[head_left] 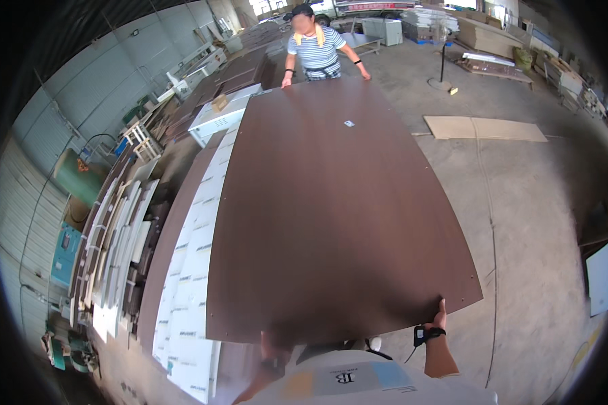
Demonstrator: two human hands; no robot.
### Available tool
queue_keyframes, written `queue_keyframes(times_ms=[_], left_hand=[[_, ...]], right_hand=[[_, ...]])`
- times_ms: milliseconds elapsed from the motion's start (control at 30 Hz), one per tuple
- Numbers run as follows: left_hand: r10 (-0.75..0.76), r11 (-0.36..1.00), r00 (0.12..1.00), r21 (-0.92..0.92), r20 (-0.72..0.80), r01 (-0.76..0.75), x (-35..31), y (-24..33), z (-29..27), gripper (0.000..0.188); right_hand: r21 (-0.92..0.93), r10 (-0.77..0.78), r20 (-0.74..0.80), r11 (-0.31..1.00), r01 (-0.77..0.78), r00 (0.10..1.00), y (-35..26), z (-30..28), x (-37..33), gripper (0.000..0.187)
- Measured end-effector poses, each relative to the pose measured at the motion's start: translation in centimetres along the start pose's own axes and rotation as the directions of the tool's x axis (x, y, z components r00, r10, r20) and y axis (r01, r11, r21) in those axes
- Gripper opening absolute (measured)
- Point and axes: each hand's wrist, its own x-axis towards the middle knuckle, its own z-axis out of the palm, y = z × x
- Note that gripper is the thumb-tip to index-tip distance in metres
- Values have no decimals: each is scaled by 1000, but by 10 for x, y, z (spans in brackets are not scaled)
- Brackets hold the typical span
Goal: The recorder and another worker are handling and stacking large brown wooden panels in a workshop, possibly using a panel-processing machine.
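Note:
A large dark brown board (338,216) stretches away from me, with a small pale label (349,123) near its far end. My right hand (439,317) is closed on its near edge close to the right corner, thumb up over the top and the other fingers hidden below. Toward the left end of the same edge, my left hand (271,345) also grips the board; its fingers are mostly hidden underneath. At the far end a co-worker (316,50) in a striped shirt has both hands at the board's far corners.
Left of the board lies a stack topped with a white printed sheet (189,270). Beyond it stand a white cabinet (223,111), piled strips (118,250) and a green tank (80,177). On the right floor are a cardboard sheet (486,128), a long cable (491,223) and a stand (442,67).

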Motion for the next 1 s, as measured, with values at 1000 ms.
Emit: queue_keyframes(times_ms=[1000], left_hand=[[150, 987, 887, 114, -436, -111, 512, -116, 538, 69]], right_hand=[[-26, -62, 150, 997, 67, 987, -323, 312, 599, 55]])
